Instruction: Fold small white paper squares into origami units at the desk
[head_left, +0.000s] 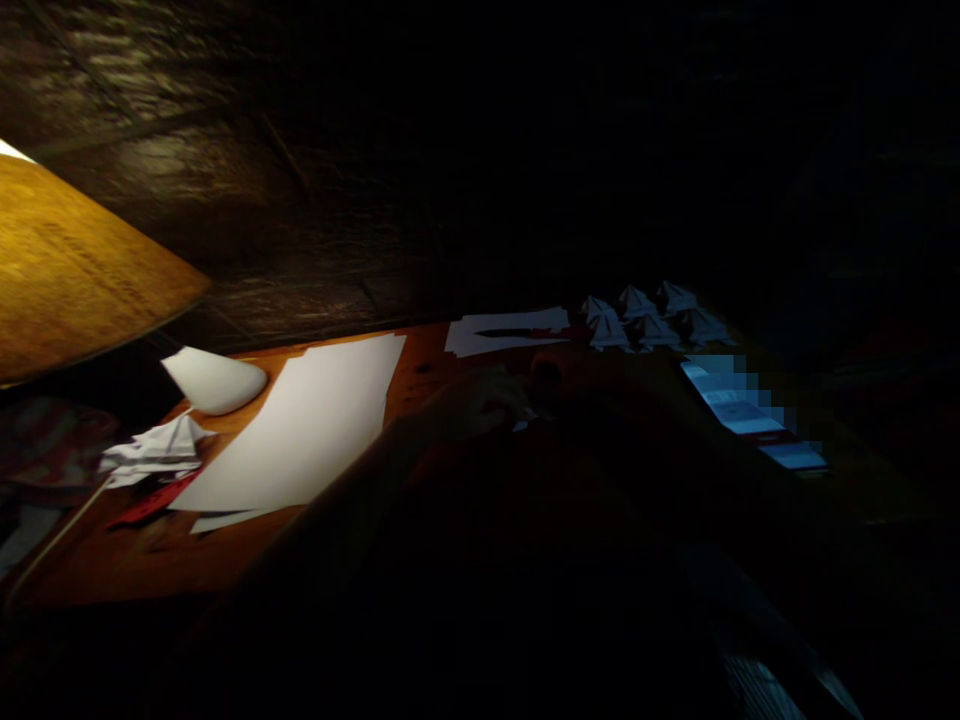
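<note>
In the dim middle of the head view, my left hand (484, 400) is closed, its fingertips pinching a small piece of folded white paper (523, 423). My right hand (559, 372) curls in from the other side of that paper, its fingers bent and mostly lost in shadow. Most of the paper is hidden by the hands and the dark. Beyond them, several folded paper shapes (651, 330) with pointed tops stand in two rows. A knife (510, 332) with a dark blade lies on white sheets (465, 338).
A stack of white paper (300, 430) covers the wooden table (97, 575) left of my hands. Farther left are a lamp base (217, 382), a lit lampshade (75, 270), a larger folded paper (161, 450) and a red object (154, 502). A lit phone (742, 405) lies right. A wall (225, 220) rises behind.
</note>
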